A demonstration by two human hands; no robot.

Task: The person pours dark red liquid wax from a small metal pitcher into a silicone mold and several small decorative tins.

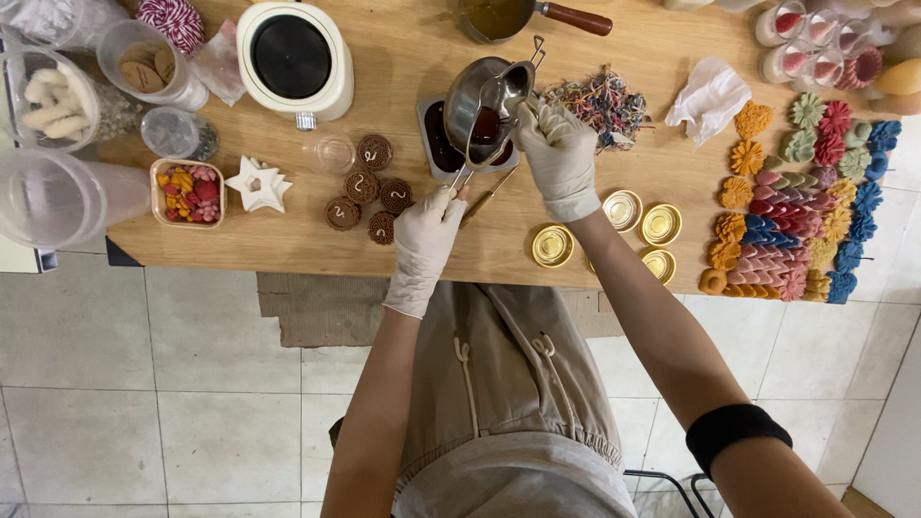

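My right hand (pixel 561 158), in a white glove, grips the handle of a small steel pouring pot (pixel 483 101) and holds it tilted over a grey mould (pixel 439 144) filled with dark brown liquid. My left hand (pixel 425 240), also gloved, holds a thin metal tool (pixel 464 176) at the mould's near edge, under the pot. Several round brown pieces with white squiggles (pixel 367 192) lie on the wooden table (pixel 413 48) just left of my left hand.
Gold tins (pixel 614 230) lie near my right forearm, rows of coloured flower shapes (pixel 801 201) at the right. A white hotplate (pixel 293 59), a saucepan (pixel 508 14), shredded paper (pixel 600 101), a tissue (pixel 710 96), white stars (pixel 259 184), a tub of coloured bits (pixel 187 192) and jars (pixel 58 96) stand around.
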